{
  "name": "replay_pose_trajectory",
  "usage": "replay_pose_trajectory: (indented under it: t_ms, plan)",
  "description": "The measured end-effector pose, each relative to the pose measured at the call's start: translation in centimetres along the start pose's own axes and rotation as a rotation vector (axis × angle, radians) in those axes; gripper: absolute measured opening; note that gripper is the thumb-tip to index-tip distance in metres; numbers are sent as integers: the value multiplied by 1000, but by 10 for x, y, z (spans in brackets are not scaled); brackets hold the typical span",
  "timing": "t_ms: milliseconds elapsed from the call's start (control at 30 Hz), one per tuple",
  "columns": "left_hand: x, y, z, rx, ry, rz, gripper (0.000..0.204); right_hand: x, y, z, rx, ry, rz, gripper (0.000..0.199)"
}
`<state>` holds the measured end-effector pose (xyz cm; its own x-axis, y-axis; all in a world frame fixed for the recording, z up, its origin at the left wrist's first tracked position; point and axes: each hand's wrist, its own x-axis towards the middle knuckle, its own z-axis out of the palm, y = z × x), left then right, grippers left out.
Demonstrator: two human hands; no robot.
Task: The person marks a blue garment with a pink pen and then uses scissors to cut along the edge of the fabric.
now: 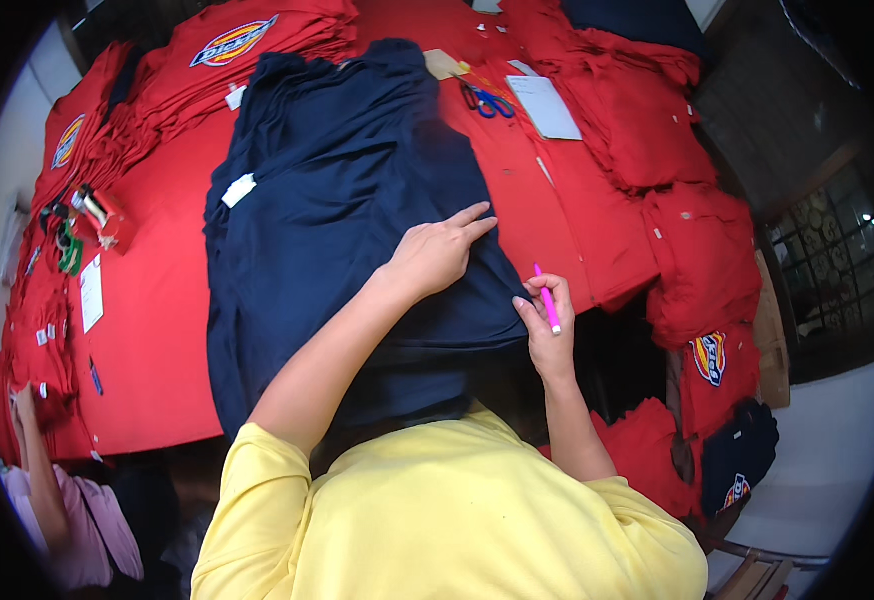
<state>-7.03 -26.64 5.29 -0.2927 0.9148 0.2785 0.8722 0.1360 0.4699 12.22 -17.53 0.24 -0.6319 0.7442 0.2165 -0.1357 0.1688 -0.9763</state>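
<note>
Yellow shirt (pixel 487 510), foremost. Remotely, I view navy cloth (pixel 327 260) beneath my left grip (pixel 437 255), which lies flat, fingers spread, grasping nothing; the cloth's length runs away from the body. My right grip (pixel 549 350), at its near right edge, encloses a pink pen (pixel 547 292), seemingly pinching that edge. Table (pixel 157 340) red-covered; pale wall (pixel 817 470) at right.

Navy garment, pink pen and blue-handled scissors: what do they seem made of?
Navy garment: matte fabric, perhaps knit, judging by its soft folds. Pink pen: probably smooth plastic, given its evenly coloured barrel. Blue-handled scissors: handles probably plastic, from their solid colour; blades likely metal, too small to confirm.
</note>
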Motion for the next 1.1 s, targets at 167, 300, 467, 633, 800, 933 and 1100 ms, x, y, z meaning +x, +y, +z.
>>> replay_pose_trajectory:
  t_ms: [167,300,467,633,800,933,1100]
  plan:
    - [60,-4,8,-88,-247,7,24,25,-7,-45,-217,97,-58,24]
    - [102,-1,12,-255,-307,-43,27,62,12,-81,-231,115,-26,21]
    - [87,-62,78,-419,-196,-127,39,102,-1,-71,-9,-45,116,21]
    - [64,-37,78,-532,-16,-347,65,127,6,-34,163,-181,229,13]
    - [64,-35,78,-573,96,-340,71,150,21,-1,95,-291,187,11]
    - [63,-39,83,-613,157,-316,69,157,30,13,-78,-382,54,12]
    - [61,-41,77,-625,111,-393,71,157,27,28,-198,-491,-24,13]
